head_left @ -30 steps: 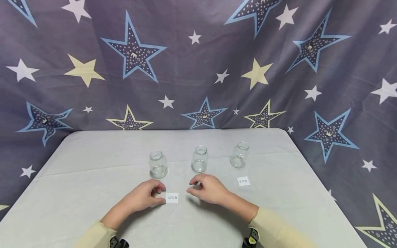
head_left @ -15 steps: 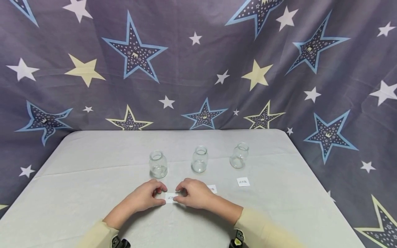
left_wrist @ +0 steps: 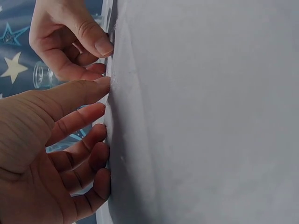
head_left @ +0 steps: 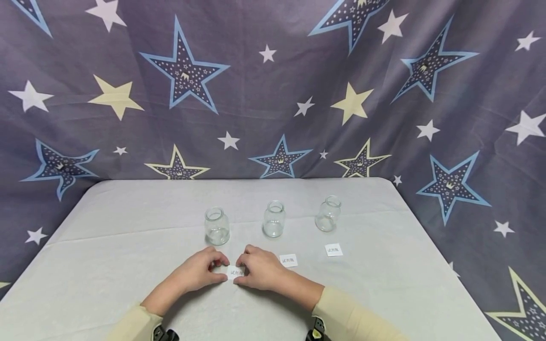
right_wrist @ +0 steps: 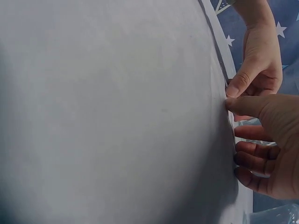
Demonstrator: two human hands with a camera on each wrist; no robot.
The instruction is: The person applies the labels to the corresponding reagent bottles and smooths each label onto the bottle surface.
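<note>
A small white paper label [head_left: 234,272] with handwritten characters lies on the white-covered table, in front of the left glass jar [head_left: 217,227]. In the head view, my left hand [head_left: 200,271] touches its left edge, with thumb and index finger spread at the two corners. My right hand [head_left: 262,269] is at the label's right edge in the same way, thumb nearer me and index farther off. Both wrist views show thumb tips down at the cloth and the other fingers loosely bent. The label itself is hidden behind the hands there.
A second glass jar [head_left: 274,220] stands in the middle and a third [head_left: 328,214] to the right, all upright. Similar labels lie before them: a middle label [head_left: 288,260] just beyond my right hand and a right label [head_left: 333,249]. A star-patterned curtain [head_left: 273,94] hangs behind.
My right hand has moved left from near the middle jar to the label's right edge, uncovering the middle label. My left hand has stayed at the left edge, and the jars have not moved.
</note>
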